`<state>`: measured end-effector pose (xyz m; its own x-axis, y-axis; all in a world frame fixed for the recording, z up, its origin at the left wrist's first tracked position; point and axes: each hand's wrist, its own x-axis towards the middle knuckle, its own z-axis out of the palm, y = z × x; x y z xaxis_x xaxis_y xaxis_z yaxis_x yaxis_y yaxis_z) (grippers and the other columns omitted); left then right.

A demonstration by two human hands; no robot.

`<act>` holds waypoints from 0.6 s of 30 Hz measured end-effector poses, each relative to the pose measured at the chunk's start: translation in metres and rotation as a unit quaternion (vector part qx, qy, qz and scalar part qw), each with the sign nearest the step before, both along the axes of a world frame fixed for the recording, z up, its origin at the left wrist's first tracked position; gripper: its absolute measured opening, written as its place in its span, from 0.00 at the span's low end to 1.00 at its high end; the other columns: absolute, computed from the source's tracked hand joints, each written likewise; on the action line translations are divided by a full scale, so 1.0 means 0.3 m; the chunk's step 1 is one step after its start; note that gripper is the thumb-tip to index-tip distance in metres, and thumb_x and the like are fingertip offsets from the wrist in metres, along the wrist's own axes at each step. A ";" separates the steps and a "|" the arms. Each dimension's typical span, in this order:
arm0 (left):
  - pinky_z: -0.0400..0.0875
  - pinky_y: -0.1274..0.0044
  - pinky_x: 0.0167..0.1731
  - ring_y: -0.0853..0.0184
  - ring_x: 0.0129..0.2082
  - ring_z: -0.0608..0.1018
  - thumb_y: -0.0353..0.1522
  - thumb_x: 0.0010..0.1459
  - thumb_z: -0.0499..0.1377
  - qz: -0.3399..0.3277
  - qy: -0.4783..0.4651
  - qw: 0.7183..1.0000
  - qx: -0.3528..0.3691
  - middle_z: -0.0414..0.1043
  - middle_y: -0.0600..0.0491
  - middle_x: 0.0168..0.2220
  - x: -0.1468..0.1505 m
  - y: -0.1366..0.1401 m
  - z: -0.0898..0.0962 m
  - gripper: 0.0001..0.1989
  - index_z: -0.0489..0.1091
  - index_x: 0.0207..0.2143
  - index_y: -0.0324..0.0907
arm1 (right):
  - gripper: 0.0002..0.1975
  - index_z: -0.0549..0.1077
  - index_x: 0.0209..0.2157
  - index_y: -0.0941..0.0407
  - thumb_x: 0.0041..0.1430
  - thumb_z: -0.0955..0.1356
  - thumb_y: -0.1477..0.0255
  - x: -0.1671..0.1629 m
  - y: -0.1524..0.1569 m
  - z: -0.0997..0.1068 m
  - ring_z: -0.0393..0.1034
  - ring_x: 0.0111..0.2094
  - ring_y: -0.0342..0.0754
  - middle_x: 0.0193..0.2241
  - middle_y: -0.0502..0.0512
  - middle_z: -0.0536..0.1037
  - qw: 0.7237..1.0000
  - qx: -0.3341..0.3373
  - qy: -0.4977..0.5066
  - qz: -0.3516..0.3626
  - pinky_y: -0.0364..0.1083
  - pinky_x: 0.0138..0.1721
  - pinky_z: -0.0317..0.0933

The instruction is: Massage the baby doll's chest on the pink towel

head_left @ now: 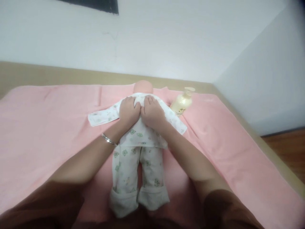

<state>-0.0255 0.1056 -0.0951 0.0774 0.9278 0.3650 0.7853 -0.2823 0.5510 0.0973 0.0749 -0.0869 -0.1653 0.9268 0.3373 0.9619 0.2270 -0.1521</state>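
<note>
A baby doll lies stretched out with its bald head (143,86) at the far end; no facial features show on it. It wears a white printed shirt (138,136) and white printed trousers (152,165) with turned-up cuffs. My left hand (130,111) rests on the left side of the doll's upper body, fingers laid on the cloth. Beside it, my right hand (153,111) lies on the right side in the same way. The two thumbs nearly meet at the middle. Both hands are open, holding nothing. A silvery bangle (108,140) circles my left wrist.
A pale yellow pump bottle (183,103) stands by the doll's right-hand sleeve. Under everything spreads a pink cloth (59,127) on a wooden-edged surface (71,74). A white wall (166,41) rises behind, and brown floor (286,143) shows at right.
</note>
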 end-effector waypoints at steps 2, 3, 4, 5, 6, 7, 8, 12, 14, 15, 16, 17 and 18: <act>0.66 0.63 0.56 0.53 0.49 0.74 0.32 0.58 0.48 0.013 -0.005 1.000 0.004 0.76 0.41 0.45 0.002 0.002 -0.014 0.13 0.70 0.39 0.40 | 0.27 0.60 0.63 0.75 0.69 0.55 0.73 -0.004 -0.001 -0.001 0.55 0.67 0.61 0.65 0.76 0.63 1.000 -0.007 0.000 0.001 0.57 0.67 0.48; 0.66 0.62 0.56 0.53 0.49 0.74 0.32 0.58 0.48 0.016 -0.008 1.000 0.007 0.76 0.41 0.45 0.002 0.004 -0.021 0.13 0.70 0.39 0.40 | 0.26 0.61 0.62 0.74 0.69 0.55 0.73 -0.007 -0.006 0.003 0.56 0.67 0.61 0.64 0.75 0.64 1.000 -0.009 -0.001 -0.002 0.57 0.67 0.49; 0.66 0.62 0.55 0.53 0.49 0.74 0.32 0.58 0.48 0.019 -0.010 1.000 0.010 0.76 0.41 0.45 0.002 0.006 -0.028 0.14 0.71 0.40 0.39 | 0.25 0.63 0.61 0.73 0.69 0.55 0.73 -0.011 -0.011 0.009 0.58 0.65 0.61 0.63 0.75 0.66 1.000 -0.012 -0.002 -0.007 0.57 0.66 0.51; 0.66 0.62 0.55 0.52 0.49 0.74 0.32 0.58 0.48 0.021 -0.012 1.000 0.013 0.76 0.40 0.45 0.002 0.008 -0.034 0.14 0.71 0.40 0.39 | 0.24 0.65 0.59 0.71 0.69 0.55 0.73 -0.015 -0.016 0.016 0.61 0.64 0.60 0.61 0.74 0.68 1.000 -0.016 -0.001 -0.012 0.56 0.65 0.53; 0.66 0.62 0.55 0.52 0.49 0.74 0.32 0.58 0.48 0.020 -0.012 1.000 0.017 0.76 0.40 0.45 0.001 0.010 -0.040 0.14 0.71 0.41 0.39 | 0.22 0.67 0.57 0.69 0.68 0.56 0.72 -0.019 -0.019 0.023 0.64 0.61 0.59 0.59 0.73 0.71 1.000 -0.022 0.001 -0.020 0.55 0.63 0.55; 0.67 0.62 0.55 0.53 0.49 0.74 0.32 0.58 0.48 0.019 -0.011 1.000 0.019 0.76 0.40 0.45 0.001 0.011 -0.044 0.15 0.71 0.41 0.38 | 0.20 0.69 0.54 0.67 0.68 0.56 0.72 -0.023 -0.020 0.030 0.67 0.58 0.59 0.56 0.71 0.74 0.999 -0.029 0.005 -0.029 0.54 0.60 0.58; 0.67 0.62 0.54 0.53 0.49 0.74 0.31 0.59 0.47 0.018 -0.008 1.000 0.019 0.76 0.40 0.45 0.001 0.012 -0.046 0.15 0.71 0.41 0.38 | 0.19 0.70 0.51 0.65 0.68 0.56 0.71 -0.027 -0.019 0.037 0.70 0.55 0.59 0.53 0.69 0.76 0.998 -0.036 0.010 -0.041 0.54 0.57 0.60; 0.67 0.62 0.54 0.52 0.48 0.74 0.31 0.60 0.47 0.021 -0.006 1.000 0.013 0.76 0.40 0.45 0.001 0.012 -0.047 0.14 0.71 0.40 0.39 | 0.18 0.73 0.44 0.60 0.69 0.55 0.68 -0.046 -0.002 0.053 0.76 0.44 0.56 0.40 0.63 0.80 0.993 -0.054 0.005 -0.105 0.49 0.44 0.65; 0.67 0.62 0.54 0.53 0.48 0.74 0.32 0.60 0.47 0.020 -0.021 1.000 0.011 0.76 0.41 0.45 0.000 0.013 -0.046 0.14 0.71 0.39 0.40 | 0.19 0.74 0.42 0.59 0.70 0.55 0.67 -0.057 0.007 0.058 0.76 0.40 0.55 0.36 0.62 0.80 0.990 -0.056 -0.014 -0.130 0.48 0.39 0.64; 0.67 0.62 0.53 0.53 0.48 0.75 0.32 0.60 0.47 0.017 -0.031 0.999 0.011 0.76 0.42 0.44 0.000 0.014 -0.047 0.13 0.71 0.39 0.40 | 0.19 0.74 0.41 0.59 0.70 0.55 0.67 -0.062 0.009 0.060 0.77 0.39 0.55 0.35 0.62 0.80 0.989 -0.056 -0.022 -0.138 0.47 0.38 0.63; 0.68 0.63 0.53 0.53 0.48 0.75 0.32 0.60 0.48 0.015 -0.039 0.999 0.012 0.77 0.42 0.45 -0.001 0.016 -0.048 0.13 0.71 0.39 0.41 | 0.19 0.74 0.41 0.59 0.70 0.55 0.67 -0.067 0.011 0.063 0.77 0.39 0.55 0.34 0.62 0.79 0.987 -0.055 -0.027 -0.146 0.47 0.37 0.63; 0.68 0.63 0.53 0.54 0.48 0.75 0.32 0.60 0.48 0.013 -0.046 0.999 0.012 0.77 0.43 0.45 -0.001 0.017 -0.049 0.13 0.71 0.39 0.41 | 0.19 0.74 0.40 0.59 0.69 0.56 0.67 -0.070 0.011 0.066 0.77 0.38 0.54 0.34 0.62 0.79 0.987 -0.054 -0.029 -0.151 0.47 0.36 0.63; 0.68 0.63 0.54 0.54 0.48 0.75 0.32 0.60 0.48 0.012 -0.049 0.999 0.010 0.77 0.43 0.45 -0.002 0.019 -0.050 0.13 0.71 0.39 0.41 | 0.18 0.75 0.40 0.59 0.69 0.56 0.67 -0.072 0.011 0.069 0.77 0.38 0.54 0.34 0.62 0.80 0.986 -0.054 -0.028 -0.154 0.47 0.36 0.63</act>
